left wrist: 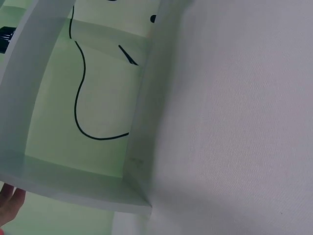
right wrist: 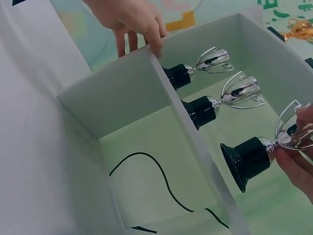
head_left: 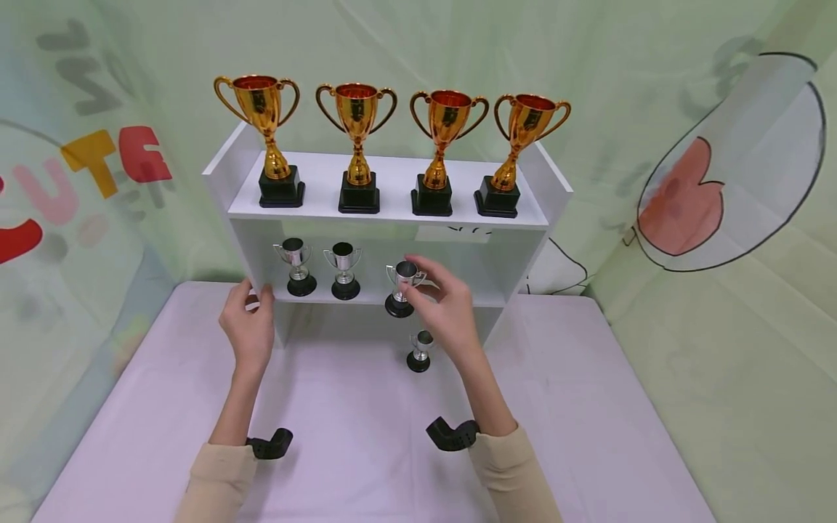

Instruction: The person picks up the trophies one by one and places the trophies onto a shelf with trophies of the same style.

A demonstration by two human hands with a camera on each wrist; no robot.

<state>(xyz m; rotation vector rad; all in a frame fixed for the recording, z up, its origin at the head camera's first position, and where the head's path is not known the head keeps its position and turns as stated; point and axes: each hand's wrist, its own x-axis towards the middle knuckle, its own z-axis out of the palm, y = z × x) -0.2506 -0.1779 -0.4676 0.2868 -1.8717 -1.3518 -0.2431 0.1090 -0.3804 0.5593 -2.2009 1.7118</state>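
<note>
My right hand (head_left: 447,309) pinches a small silver trophy cup (head_left: 401,294) by its cup, between thumb and fingers. In the right wrist view its round black base (right wrist: 247,159) shows just in front of the middle shelf board, raised off it. My left hand (head_left: 248,327) holds the left side panel of the white shelf unit (head_left: 386,292) near its front edge. Two matching silver trophies, one far left (head_left: 299,269) and one beside it (head_left: 344,270), stand on the middle board. A further small silver trophy (head_left: 420,352) stands on the table below, near my right wrist.
Several larger gold trophies (head_left: 357,138) with black square bases line the top board. A pale cloth covers the table (head_left: 353,436). Behind the unit hangs a light green curtain (head_left: 418,43), and a dark cable (head_left: 569,261) runs at the right.
</note>
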